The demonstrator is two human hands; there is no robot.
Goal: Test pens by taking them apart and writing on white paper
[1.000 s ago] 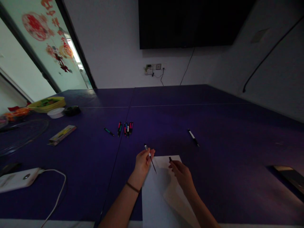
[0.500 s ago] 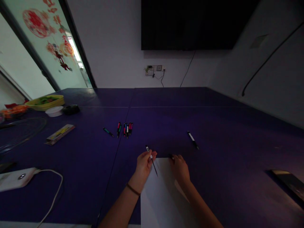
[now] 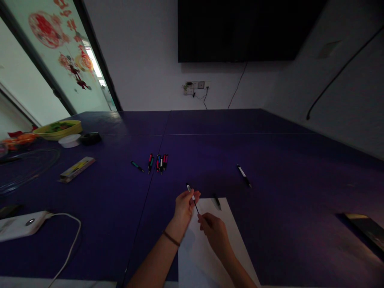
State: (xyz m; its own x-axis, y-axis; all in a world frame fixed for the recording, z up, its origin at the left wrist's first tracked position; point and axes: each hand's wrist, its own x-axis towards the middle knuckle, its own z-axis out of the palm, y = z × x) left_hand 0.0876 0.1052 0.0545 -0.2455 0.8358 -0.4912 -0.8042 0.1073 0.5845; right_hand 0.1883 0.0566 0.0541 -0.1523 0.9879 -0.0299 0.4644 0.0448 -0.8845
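Over the far left corner of the white paper (image 3: 195,248), my left hand (image 3: 184,206) pinches the white upper part of a pen (image 3: 189,188), which tilts down to the right. A thin dark refill (image 3: 196,207) sticks out of its lower end. My right hand (image 3: 214,232) is closed, with thumb and fingertips at the refill's lower end. On the paper's far edge lies a short black pen piece (image 3: 217,202), which looks like a front barrel. Farther right, a white and black pen (image 3: 244,176) lies on the table.
Several coloured pens (image 3: 161,163) lie grouped on the purple table (image 3: 198,148), with a teal pen (image 3: 137,166) beside them. At left are a slim box (image 3: 77,169), a white device (image 3: 22,226) with a cable and a yellow basket (image 3: 60,130). A phone (image 3: 364,230) lies at right.
My right hand has let go of the black pen piece on the paper's far edge and moved left and nearer, onto the refill's tip. My left hand has barely moved.
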